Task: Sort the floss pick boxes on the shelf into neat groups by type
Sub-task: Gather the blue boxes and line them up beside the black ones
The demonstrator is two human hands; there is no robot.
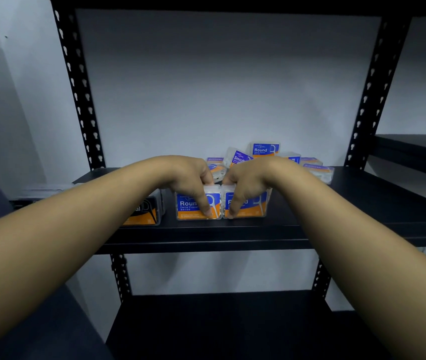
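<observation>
A: Blue-and-orange "Round" boxes, two of them, stand touching side by side at the near edge of the shelf (362, 203), so that group looks started. A dark box (145, 210) stands just left of them.

B: And what's left?

A: The heap (263, 158) at the far right, boxes tilted and jumbled, "Smooth" mixed with "Round".

B: The hands?

A: Both arms reach forward, palms down. The left hand (191, 178) pinches the left box (197, 205), thumb on its front, fingers behind. The right hand (248, 180) grips the right box (248, 203) likewise.
</observation>
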